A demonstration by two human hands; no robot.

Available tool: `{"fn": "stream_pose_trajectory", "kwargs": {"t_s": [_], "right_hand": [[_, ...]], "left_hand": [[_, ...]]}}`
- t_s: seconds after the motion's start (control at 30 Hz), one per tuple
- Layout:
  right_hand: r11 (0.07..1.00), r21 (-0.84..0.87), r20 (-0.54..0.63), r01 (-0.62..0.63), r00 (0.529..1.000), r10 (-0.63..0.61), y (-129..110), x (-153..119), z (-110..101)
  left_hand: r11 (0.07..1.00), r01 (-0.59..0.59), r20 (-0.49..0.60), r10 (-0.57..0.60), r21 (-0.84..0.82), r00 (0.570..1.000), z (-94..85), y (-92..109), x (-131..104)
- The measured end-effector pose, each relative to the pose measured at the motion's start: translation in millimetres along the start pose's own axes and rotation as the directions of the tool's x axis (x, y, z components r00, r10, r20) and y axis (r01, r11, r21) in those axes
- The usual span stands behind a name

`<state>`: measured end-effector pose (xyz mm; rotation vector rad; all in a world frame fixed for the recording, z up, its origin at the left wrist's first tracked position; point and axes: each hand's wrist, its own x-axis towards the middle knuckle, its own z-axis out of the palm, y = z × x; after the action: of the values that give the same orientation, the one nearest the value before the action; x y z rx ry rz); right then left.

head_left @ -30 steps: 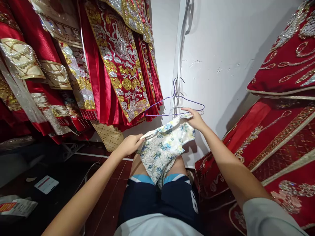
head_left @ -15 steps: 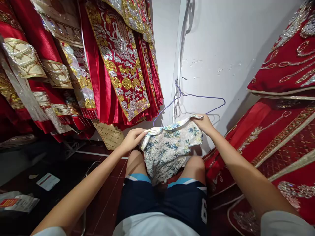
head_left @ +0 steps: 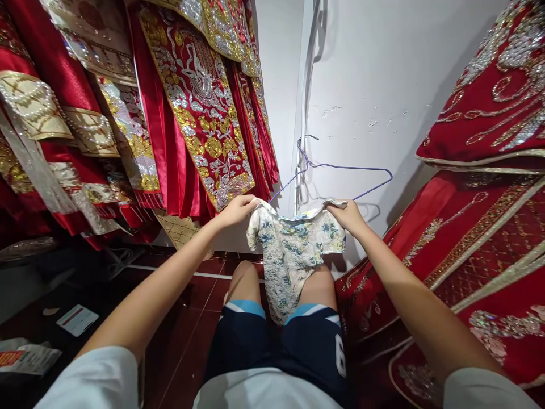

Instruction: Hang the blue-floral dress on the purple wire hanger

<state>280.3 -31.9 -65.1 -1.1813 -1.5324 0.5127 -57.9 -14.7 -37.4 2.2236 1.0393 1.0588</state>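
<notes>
A white shirt (head_left: 289,244) with a blue and yellow floral print hangs between my hands, its lower part falling between my knees. My left hand (head_left: 238,210) pinches the upper left edge near the collar. At the upper right edge, my right hand (head_left: 347,215) grips the cloth, fingers closed. Just beyond the shirt is a purple wire hanger (head_left: 349,168), its hook upward against the wall. The hanger's lower part is hidden behind the shirt, so I cannot tell whether the two are joined.
Red embroidered garments (head_left: 204,113) with gold and silver decoration hang at the left. More beaded red garments (head_left: 481,227) fill the right side. Ahead stands a white wall (head_left: 366,74) with a vertical pole. A white card (head_left: 77,320) lies on a dark surface at lower left.
My left hand has moved slightly up, and the shirt's top edge now sags between my hands. The shirt's lower part hangs narrower and the left sleeve shows. The view has shifted slightly.
</notes>
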Motion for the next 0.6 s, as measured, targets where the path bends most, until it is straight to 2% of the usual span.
{"fn": "stream_pose_trajectory", "kwargs": {"t_s": [0.07, 0.1, 0.2, 0.3, 0.4, 0.5, 0.6], "right_hand": [[1.000, 0.011, 0.022, -0.012, 1.000, 0.011, -0.1, -0.8, -2.1], [1.000, 0.025, 0.033, -0.018, 0.999, 0.017, -1.0, -1.4, -0.9], [0.994, 0.099, 0.032, -0.035, 0.999, 0.032, -5.9, -3.7, 10.0], [0.980, 0.178, 0.036, -0.084, 0.996, 0.079, -11.2, -7.1, 23.8], [0.961, 0.220, 0.061, -0.166, 0.986, 0.156, -14.6, -11.0, 34.2], [0.953, 0.221, 0.059, -0.208, 0.978, 0.199, -16.2, -14.9, 39.9], [0.977, 0.184, 0.030, -0.107, 0.994, 0.103, -16.0, -17.3, 36.0]], "left_hand": [[0.993, 0.083, 0.150, -0.070, -0.079, 0.986, -5.7, -3.9, -6.2], [0.990, 0.103, 0.165, -0.086, -0.097, 0.983, -7.5, -4.9, -9.2], [0.994, 0.065, 0.075, -0.059, -0.091, 0.995, -9.6, -2.5, -10.1], [0.997, -0.040, 0.014, 0.041, -0.070, 0.999, -7.8, 9.1, 4.9], [0.993, -0.108, 0.043, 0.110, -0.049, 0.993, -3.0, 26.8, 28.4], [0.983, -0.174, 0.087, 0.169, 0.057, 0.982, 3.2, 41.9, 46.9], [0.983, -0.171, 0.094, 0.164, 0.062, 0.982, 7.6, 46.4, 52.4]]}}
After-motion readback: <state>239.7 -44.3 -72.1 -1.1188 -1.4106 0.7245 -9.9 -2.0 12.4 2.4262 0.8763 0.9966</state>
